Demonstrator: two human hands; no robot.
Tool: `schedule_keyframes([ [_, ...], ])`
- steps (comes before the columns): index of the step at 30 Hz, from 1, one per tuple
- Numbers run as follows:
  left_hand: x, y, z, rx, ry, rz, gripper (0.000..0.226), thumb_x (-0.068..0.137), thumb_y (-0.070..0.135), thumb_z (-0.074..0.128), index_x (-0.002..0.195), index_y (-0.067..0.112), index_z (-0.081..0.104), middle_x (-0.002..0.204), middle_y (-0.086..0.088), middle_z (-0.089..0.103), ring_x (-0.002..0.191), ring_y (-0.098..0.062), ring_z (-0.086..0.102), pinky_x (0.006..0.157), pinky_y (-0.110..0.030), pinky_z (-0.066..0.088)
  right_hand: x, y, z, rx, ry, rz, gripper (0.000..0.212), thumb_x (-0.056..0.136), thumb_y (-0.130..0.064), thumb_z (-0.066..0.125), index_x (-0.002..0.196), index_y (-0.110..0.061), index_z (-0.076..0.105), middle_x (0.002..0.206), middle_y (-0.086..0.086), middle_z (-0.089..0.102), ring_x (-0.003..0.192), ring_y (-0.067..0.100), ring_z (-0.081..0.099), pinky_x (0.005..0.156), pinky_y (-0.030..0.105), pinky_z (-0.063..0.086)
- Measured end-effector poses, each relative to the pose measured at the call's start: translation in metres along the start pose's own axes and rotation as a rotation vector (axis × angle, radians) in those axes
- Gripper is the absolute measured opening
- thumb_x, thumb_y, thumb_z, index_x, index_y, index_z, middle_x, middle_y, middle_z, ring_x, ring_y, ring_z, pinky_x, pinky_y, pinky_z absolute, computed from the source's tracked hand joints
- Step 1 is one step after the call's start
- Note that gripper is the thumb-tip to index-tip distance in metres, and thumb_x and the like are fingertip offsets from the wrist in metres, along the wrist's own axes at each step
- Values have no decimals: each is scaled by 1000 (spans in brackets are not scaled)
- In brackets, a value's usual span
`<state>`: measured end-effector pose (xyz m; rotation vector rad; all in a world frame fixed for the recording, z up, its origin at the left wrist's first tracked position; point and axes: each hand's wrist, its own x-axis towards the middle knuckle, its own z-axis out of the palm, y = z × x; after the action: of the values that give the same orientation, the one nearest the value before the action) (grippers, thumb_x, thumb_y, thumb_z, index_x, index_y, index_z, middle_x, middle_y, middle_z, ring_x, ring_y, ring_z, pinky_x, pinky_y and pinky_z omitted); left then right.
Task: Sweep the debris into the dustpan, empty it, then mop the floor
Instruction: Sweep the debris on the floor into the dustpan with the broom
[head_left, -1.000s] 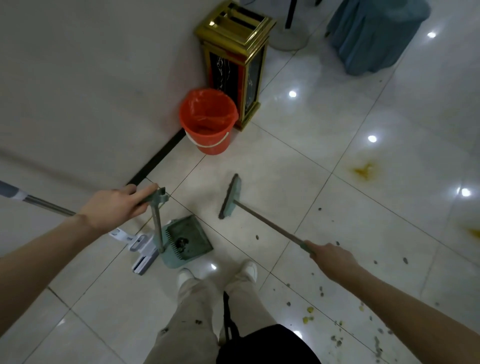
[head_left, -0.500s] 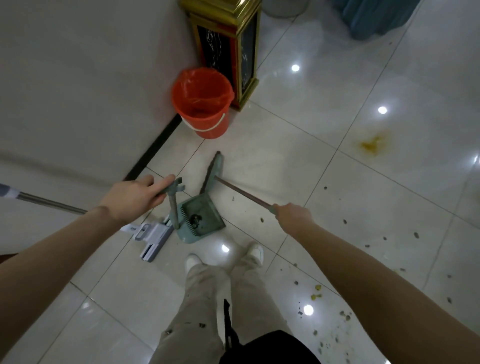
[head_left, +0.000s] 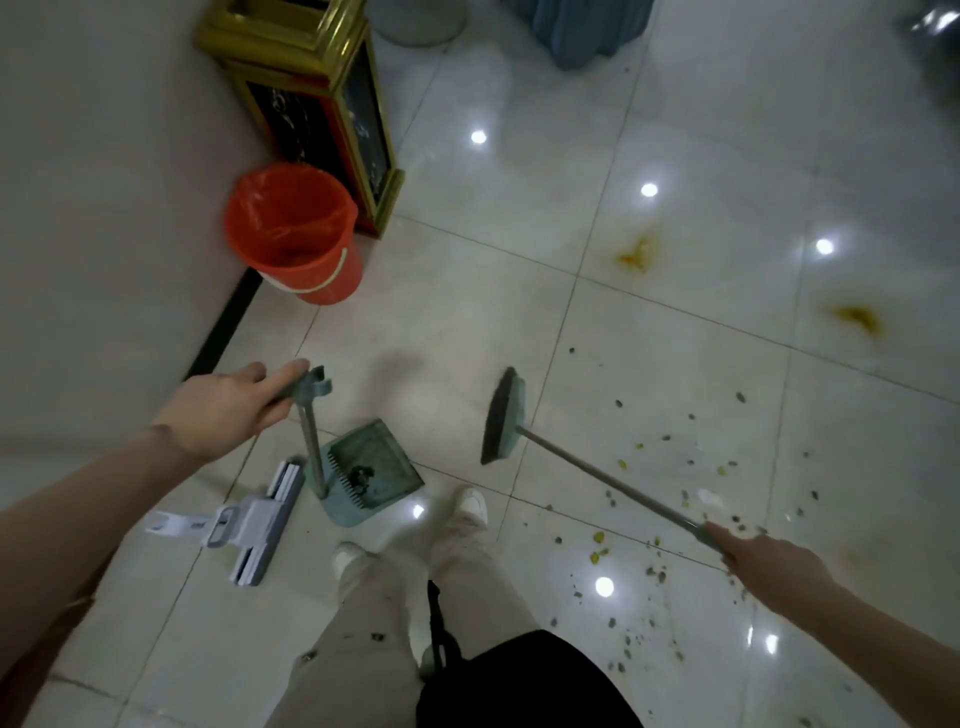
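My left hand (head_left: 228, 408) grips the top of the green dustpan's upright handle (head_left: 311, 441). The dustpan (head_left: 371, 473) rests on the floor in front of my feet with a small dark clump of dirt inside. My right hand (head_left: 763, 564) holds the long handle of the green broom (head_left: 503, 418), whose dark bristle head stands on the tiles to the right of the pan, apart from it. Dark and yellow debris (head_left: 675, 467) lies scattered on the floor at right. A white flat mop (head_left: 249, 522) lies on the floor left of the dustpan.
An orange bucket lined with an orange bag (head_left: 293, 231) stands by the wall, next to a gold and black bin (head_left: 322, 98). Yellow stains (head_left: 636, 254) (head_left: 857, 317) mark the tiles. A blue draped object (head_left: 592, 26) is at the top. My feet (head_left: 415, 530) are behind the pan.
The broom head has swung right, away from the dustpan's mouth, toward the scattered debris. My right hand moved right and lower. The dustpan and left hand stayed about where they were.
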<state>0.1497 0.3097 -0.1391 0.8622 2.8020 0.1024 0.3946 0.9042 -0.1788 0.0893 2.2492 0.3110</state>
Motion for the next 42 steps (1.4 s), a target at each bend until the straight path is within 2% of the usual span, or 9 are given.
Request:
schedule_keyframes([
  [8,59,22,-13,47,-15,256,68,71,15,81,127,17,44,64,-12,51,31,-29,46,40,-17,24,-96,15,36,44,-112,187,42,103,-39,33,144,-42,27,72,-12,44,63,4,53,58,16,47],
  [15,117,18,-24,114,37,484,63,76,22,78,130,18,47,68,-12,54,35,-31,50,34,-24,32,-125,-53,25,260,-133,411,31,102,-40,35,133,-46,40,73,-11,47,57,3,49,48,16,38],
  [19,148,13,-30,315,-29,446,59,95,39,48,148,28,25,93,-5,54,56,-26,59,40,-31,39,-120,-90,19,444,-58,518,28,100,-49,36,128,-53,41,71,-8,52,56,4,53,43,17,35],
  [22,167,17,-37,574,-164,547,65,93,19,36,150,26,5,131,-1,42,81,-22,60,46,-32,39,-92,-110,-3,516,-39,525,29,100,-50,35,128,-50,42,74,-8,55,60,8,57,51,20,49],
  [27,202,34,-55,726,-238,641,74,82,5,52,144,26,16,155,0,2,108,-20,45,55,-29,45,-17,-118,-65,619,10,494,31,100,-46,36,130,-42,43,79,-3,56,65,15,57,54,29,48],
  [31,228,50,-53,462,-153,566,58,97,26,41,150,24,18,114,-3,50,67,-17,54,46,-30,44,48,-100,-111,667,56,426,32,101,-39,38,132,-35,48,96,4,60,77,22,57,63,32,47],
  [34,239,60,-49,267,-51,655,49,100,41,32,137,13,46,75,-8,52,39,-17,40,31,-23,32,94,-81,-131,678,54,368,30,101,-29,40,127,-30,54,102,6,61,82,24,57,67,32,47],
  [37,254,71,-47,266,-54,713,60,99,49,16,132,11,50,71,-9,51,39,-17,36,35,-19,23,123,-62,-131,622,50,372,31,100,-18,40,126,-25,55,83,2,53,74,22,55,63,32,44],
  [42,295,111,-43,275,-19,777,43,98,40,38,133,16,44,71,-10,50,36,-22,40,34,-23,30,112,-21,-81,673,-27,411,30,101,-19,37,126,-25,52,77,1,48,68,19,53,60,31,43],
])
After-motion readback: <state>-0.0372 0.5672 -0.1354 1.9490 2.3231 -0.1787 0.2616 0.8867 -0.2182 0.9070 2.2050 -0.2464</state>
